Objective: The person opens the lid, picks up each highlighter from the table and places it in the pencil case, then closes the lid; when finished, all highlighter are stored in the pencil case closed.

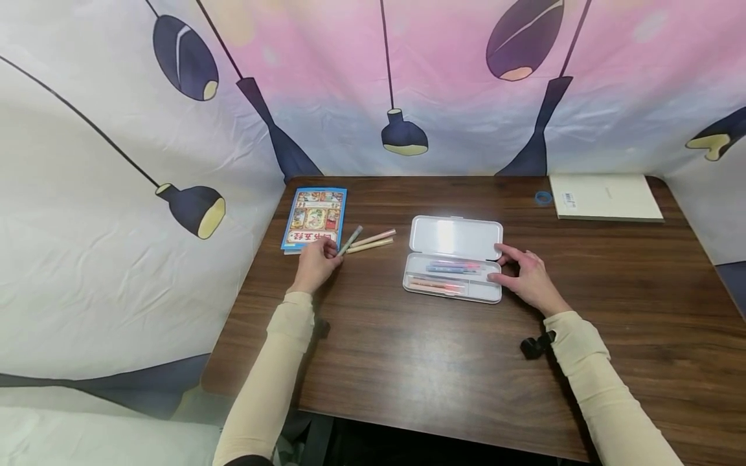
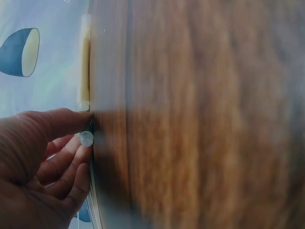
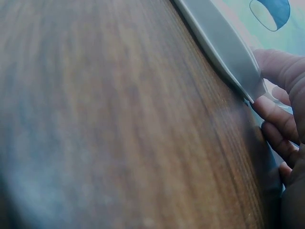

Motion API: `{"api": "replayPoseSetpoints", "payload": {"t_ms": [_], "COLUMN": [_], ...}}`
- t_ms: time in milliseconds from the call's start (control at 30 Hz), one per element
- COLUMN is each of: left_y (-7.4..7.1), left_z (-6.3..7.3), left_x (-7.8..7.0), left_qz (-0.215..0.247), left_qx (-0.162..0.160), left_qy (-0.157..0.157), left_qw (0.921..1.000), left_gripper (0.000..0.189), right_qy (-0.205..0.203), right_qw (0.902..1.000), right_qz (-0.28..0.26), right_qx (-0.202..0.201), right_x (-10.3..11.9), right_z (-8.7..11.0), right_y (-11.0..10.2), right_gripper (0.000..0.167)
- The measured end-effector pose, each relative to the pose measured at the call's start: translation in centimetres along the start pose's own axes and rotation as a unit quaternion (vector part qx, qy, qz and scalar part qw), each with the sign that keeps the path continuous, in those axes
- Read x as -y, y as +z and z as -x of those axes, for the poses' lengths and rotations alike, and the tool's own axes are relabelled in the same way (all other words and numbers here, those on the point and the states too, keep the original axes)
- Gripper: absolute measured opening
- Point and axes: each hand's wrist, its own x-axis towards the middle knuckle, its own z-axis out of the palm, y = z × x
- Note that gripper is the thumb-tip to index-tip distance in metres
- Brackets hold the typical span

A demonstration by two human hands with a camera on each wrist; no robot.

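Observation:
My left hand (image 1: pixel 315 264) pinches a grey-green pen (image 1: pixel 351 239) between thumb and fingers at the table's left side. In the left wrist view, the pen's round end (image 2: pixel 86 138) shows between thumb and fingertips. Two more pens, one pinkish (image 1: pixel 377 237) and one yellowish (image 1: pixel 373 246), lie just right of it. At the middle of the table, a white pencil case (image 1: pixel 482 292) lies with its lid (image 1: pixel 428 234) folded back. Several blue, pink and orange pens (image 1: pixel 453 267) are inside. My right hand (image 1: pixel 531 279) grips the case's right end, thumb on its rim.
A blue-bordered booklet (image 1: pixel 315 217) lies beyond my left hand, partly covered by it. At the back right are a cream-coloured box or book (image 1: pixel 609 197) and a blue tape ring (image 1: pixel 543 198). A patterned cloth (image 1: pixel 350 84) hangs behind the wooden table (image 1: pixel 396 362).

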Motion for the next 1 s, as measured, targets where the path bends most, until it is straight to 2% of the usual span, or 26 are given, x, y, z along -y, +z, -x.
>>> {"api": "replayPoseSetpoints", "payload": {"t_ms": [200, 400, 600, 833, 1000], "left_y": [0.2, -0.2, -0.3, 0.2, 1.4], "left_z": [0.0, 0.1, -0.3, -0.4, -0.2], "left_x": [-0.1, -0.1, -0.6, -2.9, -5.3], "left_qz": [0.001, 0.009, 0.016, 0.025, 0.031], "left_qx": [-0.003, -0.029, -0.053, -0.043, -0.011], "left_qy": [-0.008, -0.014, 0.012, 0.056, 0.082], "left_qw": [1.0, 0.9994, 0.9984, 0.9972, 0.9961], "left_gripper": [0.019, 0.019, 0.018, 0.02, 0.02], "right_qy": [0.002, 0.0, -0.002, 0.005, 0.009], "right_qw": [1.0, 1.0, 1.0, 1.0, 0.9999], "right_qz": [-0.002, 0.0, 0.003, 0.003, 0.001], "right_qx": [-0.004, -0.005, -0.004, 0.001, 0.004], "right_x": [-0.2, -0.1, -0.1, 0.0, 0.0], "right_z": [0.0, 0.0, 0.0, -0.1, -0.1], "right_y": [0.2, 0.3, 0.1, 0.0, 0.0], "right_gripper": [0.07, 0.07, 0.069, 0.07, 0.071]}}
